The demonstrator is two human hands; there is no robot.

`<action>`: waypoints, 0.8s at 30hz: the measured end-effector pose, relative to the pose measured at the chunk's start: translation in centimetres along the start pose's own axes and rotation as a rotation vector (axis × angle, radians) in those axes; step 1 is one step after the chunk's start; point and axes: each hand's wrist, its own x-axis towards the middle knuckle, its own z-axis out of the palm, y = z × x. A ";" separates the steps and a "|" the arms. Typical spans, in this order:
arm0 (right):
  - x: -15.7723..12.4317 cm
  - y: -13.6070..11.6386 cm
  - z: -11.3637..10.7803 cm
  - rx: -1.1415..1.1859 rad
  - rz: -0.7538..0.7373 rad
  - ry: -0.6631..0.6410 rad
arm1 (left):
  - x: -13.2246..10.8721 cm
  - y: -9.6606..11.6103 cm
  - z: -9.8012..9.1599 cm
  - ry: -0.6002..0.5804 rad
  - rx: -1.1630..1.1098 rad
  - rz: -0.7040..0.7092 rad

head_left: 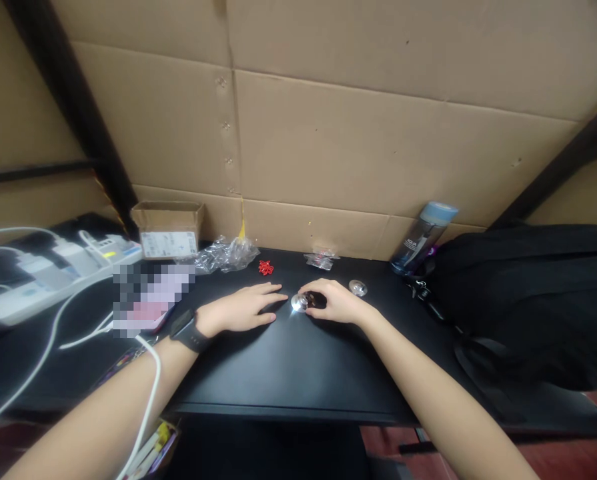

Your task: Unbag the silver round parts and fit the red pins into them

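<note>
Where the thumb and fingertips of the right hand point(335, 301) curve inward, they are clamped on the rim of a shiny disc point(299, 303), which sits at their tips, just above the black desk point(278, 367) or touching it; I cannot tell which. Bent into a loose C, that hand also frames a dark brown, glossy patch point(318, 300) between disc and palm, whether a separate piece or not being unclear. Just left of the disc, the left hand point(243, 308) is palm down with its fingers spread apart, holding nothing and pointing toward it.

Counting outward: one shiny disc at the fingers, one clear round piece point(358, 288) just beyond the right hand, one heap of red pieces point(265, 267) too small to number, one clear packet point(321, 259), one crumpled plastic wrap point(228, 255), one open carton point(171, 243), one bottle point(421, 240) with a blue cap, one black bag point(523, 300) and one white power strip point(68, 280). One dark watch point(187, 331) circles the left wrist.

Small, round and silvery, the disc looks glassy, with a bright white-blue glint at its lower left edge.
</note>
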 end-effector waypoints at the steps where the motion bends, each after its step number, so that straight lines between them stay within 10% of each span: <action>1: 0.0 0.0 0.0 0.000 -0.001 -0.003 | 0.0 0.0 -0.1 0.000 -0.002 0.003; 24: 0.3 1.2 1.1 0.206 0.112 0.062 | 3.0 -1.5 0.1 0.509 0.400 -0.283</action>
